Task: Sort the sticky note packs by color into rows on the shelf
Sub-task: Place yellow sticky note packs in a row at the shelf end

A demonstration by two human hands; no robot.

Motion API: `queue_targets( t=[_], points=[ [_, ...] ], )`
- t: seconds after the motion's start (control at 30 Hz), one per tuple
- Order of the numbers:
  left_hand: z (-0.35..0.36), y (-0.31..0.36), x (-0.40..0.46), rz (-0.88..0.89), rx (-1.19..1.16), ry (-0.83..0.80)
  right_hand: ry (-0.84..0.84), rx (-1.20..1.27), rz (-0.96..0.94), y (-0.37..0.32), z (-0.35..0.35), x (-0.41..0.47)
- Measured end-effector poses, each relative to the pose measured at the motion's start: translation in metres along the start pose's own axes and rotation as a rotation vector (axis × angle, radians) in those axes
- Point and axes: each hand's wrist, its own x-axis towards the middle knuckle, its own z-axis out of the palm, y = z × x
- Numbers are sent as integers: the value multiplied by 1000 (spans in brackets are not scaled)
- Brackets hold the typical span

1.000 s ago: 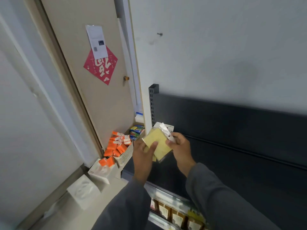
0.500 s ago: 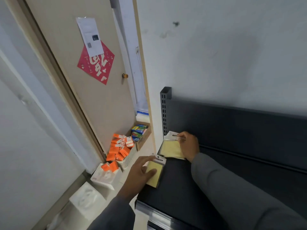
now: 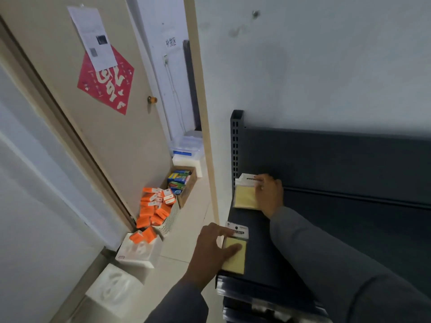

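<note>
At the shelf's [image 3: 263, 229] left end we press two yellow packs flat, left fingers [image 3: 229, 249] straight on the front pack [image 3: 235, 259], right hand [image 3: 268, 194] on the rear pack [image 3: 245, 197]; orange packs [image 3: 154, 213] remain floor-side, so sorting looks barely begun.

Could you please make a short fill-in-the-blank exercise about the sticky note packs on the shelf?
1. Both packs on the dark shelf are ____ in color.
2. The far pack is touched by the ____ hand.
3. The near pack lies at the shelf's ____ edge, under the other hand.
4. The packs in the basket on the floor are ____.

Missing words: yellow; right; left; orange
</note>
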Motion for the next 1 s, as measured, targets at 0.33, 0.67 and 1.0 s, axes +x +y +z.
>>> queue_targets(
  t=[0.33,0.67,1.0],
  points=[
    [6,-3,-3,116,61,-14,56,17,-46,-3,-12,-31],
    [-6,25,56,225,330,192,71,-126,-141,0,-23,-60],
    [56,109,94,432,474,176,256,-147,-230,42,-110,-92]
  ],
)
